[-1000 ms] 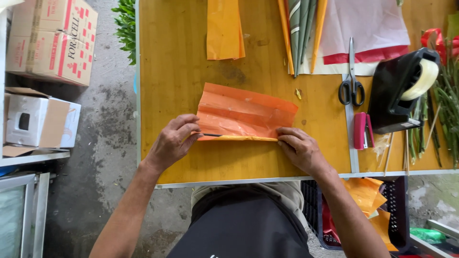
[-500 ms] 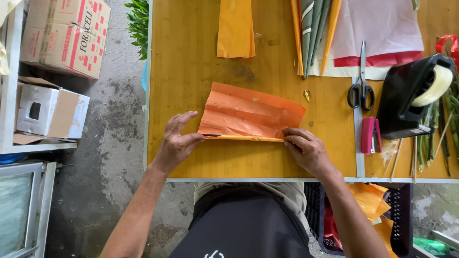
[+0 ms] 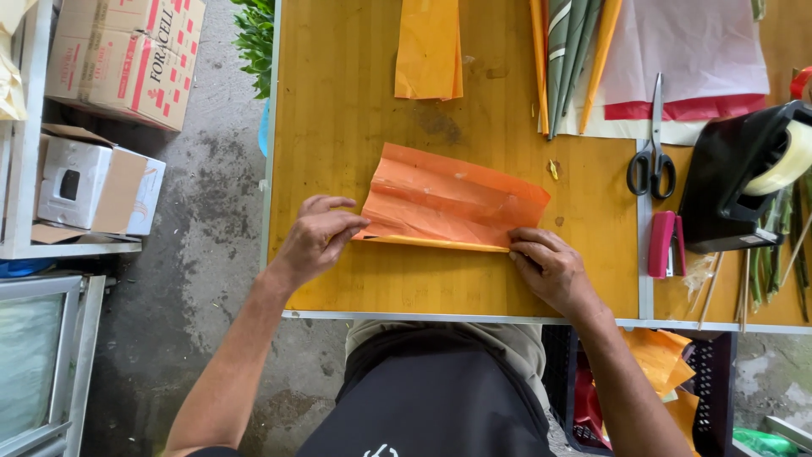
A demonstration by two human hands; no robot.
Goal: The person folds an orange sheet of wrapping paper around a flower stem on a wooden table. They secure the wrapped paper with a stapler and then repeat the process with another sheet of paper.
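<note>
- Two bare hands on one creased orange paper sheet (image 3: 452, 199), which lies flat on the yellow wooden table (image 3: 338, 110), near its front edge.
- I see my left hand (image 3: 317, 237) at the sheet's left near corner — fingers curled, tips pinching the folded edge there.
- My right hand (image 3: 550, 267) sits at the right near corner, fingers pressed together and flat down on the fold.
- Between the hands runs the near edge of the sheet, folded into a narrow strip; fold lines cross the rest of the paper.
- Further back on the table: a second orange sheet (image 3: 429, 49), folded, well apart from the hands.
- Beside that, a bundle of long rolled papers (image 3: 568, 59) in orange and green, lying on white paper (image 3: 685, 46) with a red edge.
- Scissors (image 3: 652, 144) with black handles lie to the right of the creased sheet, blades pointing away from me.
- Pink stapler (image 3: 667, 244) just below the scissors, near the right hand but not touching it.
- Black tape dispenser (image 3: 734, 182) right of the stapler; green stems (image 3: 774, 254) next to it.
- Cardboard boxes (image 3: 127, 55) stand on the concrete floor to the left — a smaller white box (image 3: 89, 186) sits on a shelf below them.
- Black crate (image 3: 715, 398) with orange scraps under the table's right end.
</note>
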